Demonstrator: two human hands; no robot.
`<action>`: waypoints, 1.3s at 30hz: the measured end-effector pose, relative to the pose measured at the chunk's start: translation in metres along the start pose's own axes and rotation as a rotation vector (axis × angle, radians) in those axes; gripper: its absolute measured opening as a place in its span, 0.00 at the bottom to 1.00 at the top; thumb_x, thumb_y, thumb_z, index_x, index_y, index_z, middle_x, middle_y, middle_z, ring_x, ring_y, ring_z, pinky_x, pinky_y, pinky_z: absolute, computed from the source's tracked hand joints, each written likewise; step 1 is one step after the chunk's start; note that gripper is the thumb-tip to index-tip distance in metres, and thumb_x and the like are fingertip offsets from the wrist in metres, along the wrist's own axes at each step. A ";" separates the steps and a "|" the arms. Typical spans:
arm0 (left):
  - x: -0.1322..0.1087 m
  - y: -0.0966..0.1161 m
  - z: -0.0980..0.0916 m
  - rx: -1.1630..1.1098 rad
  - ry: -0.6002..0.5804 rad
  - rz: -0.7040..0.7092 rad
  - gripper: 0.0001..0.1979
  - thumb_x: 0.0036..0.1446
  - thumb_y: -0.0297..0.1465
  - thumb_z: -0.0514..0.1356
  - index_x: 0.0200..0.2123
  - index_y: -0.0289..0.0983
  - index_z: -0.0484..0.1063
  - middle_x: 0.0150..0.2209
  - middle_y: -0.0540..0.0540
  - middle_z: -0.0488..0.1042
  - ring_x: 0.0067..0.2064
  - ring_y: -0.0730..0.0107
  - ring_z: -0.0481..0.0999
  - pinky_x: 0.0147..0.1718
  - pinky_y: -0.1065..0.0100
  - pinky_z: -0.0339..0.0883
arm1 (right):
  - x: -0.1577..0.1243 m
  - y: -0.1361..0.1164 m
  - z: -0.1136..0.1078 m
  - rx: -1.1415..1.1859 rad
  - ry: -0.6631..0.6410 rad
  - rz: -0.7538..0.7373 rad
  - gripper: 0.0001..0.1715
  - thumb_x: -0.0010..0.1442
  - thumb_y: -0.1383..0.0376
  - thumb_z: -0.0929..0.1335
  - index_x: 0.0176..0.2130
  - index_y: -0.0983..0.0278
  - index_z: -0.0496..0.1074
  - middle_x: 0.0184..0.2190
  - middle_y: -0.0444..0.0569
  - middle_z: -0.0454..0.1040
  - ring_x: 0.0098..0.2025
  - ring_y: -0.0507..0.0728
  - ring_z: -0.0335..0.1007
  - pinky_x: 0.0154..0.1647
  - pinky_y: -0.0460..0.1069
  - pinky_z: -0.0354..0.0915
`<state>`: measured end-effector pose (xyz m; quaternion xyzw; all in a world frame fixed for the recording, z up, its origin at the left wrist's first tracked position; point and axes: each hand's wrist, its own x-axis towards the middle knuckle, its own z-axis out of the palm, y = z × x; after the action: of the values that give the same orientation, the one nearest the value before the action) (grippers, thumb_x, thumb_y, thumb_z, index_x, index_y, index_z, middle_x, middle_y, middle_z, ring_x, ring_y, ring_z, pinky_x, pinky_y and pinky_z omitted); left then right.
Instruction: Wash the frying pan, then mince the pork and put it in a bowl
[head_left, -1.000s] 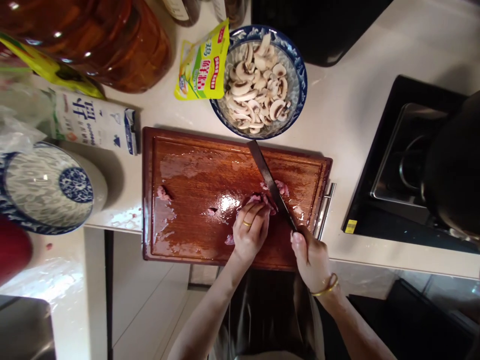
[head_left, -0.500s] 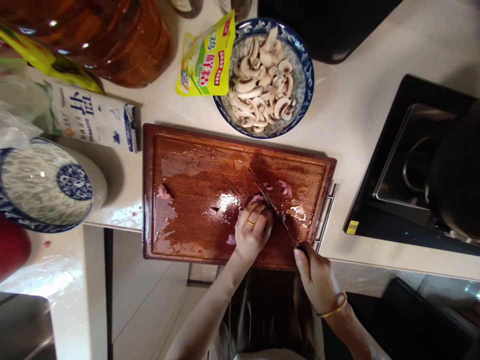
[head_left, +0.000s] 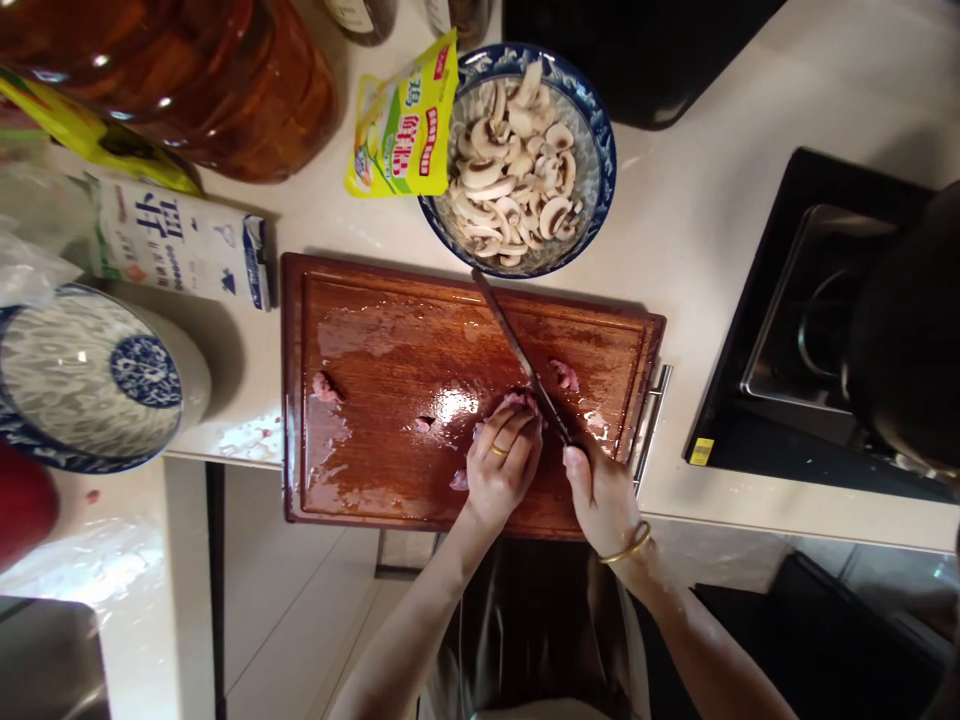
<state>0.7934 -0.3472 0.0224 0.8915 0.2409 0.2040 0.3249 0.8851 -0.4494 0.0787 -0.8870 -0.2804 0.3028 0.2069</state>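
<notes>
A wet reddish wooden cutting board (head_left: pixel 390 340) lies on the pale counter. My left hand (head_left: pixel 501 468), wearing a gold ring, is curled over a piece of pink raw meat (head_left: pixel 517 403) near the board's front edge. My right hand (head_left: pixel 600 492), with a gold bangle, grips the handle of a dark knife (head_left: pixel 517 352). The blade runs diagonally away from me and meets the meat beside my left fingertips. Small meat scraps lie on the board, one (head_left: pixel 564 375) right of the blade and one (head_left: pixel 327 387) at the far left.
A blue patterned bowl of sliced mushrooms (head_left: pixel 519 170) stands behind the board, beside a yellow seasoning packet (head_left: pixel 401 125). At left are a white packet (head_left: pixel 176 245), an upturned blue-and-white bowl (head_left: pixel 90 375) and a large amber jar (head_left: pixel 187 70). A black stove (head_left: pixel 825 330) sits at right.
The knife drew back toward me, then pushed forward again across the meat; its tip now reaches the board's far edge. My left hand stayed on the meat.
</notes>
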 end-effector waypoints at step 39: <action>0.003 -0.001 0.002 0.059 0.046 -0.025 0.12 0.55 0.20 0.58 0.42 0.35 0.69 0.42 0.42 0.75 0.50 0.62 0.73 0.48 0.59 0.71 | -0.011 -0.004 -0.001 0.049 0.016 -0.017 0.24 0.67 0.56 0.52 0.34 0.64 0.68 0.19 0.47 0.72 0.19 0.55 0.69 0.19 0.47 0.60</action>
<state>0.7970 -0.3460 0.0210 0.8927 0.2652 0.2131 0.2956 0.8773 -0.4536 0.0863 -0.8817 -0.2788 0.3008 0.2332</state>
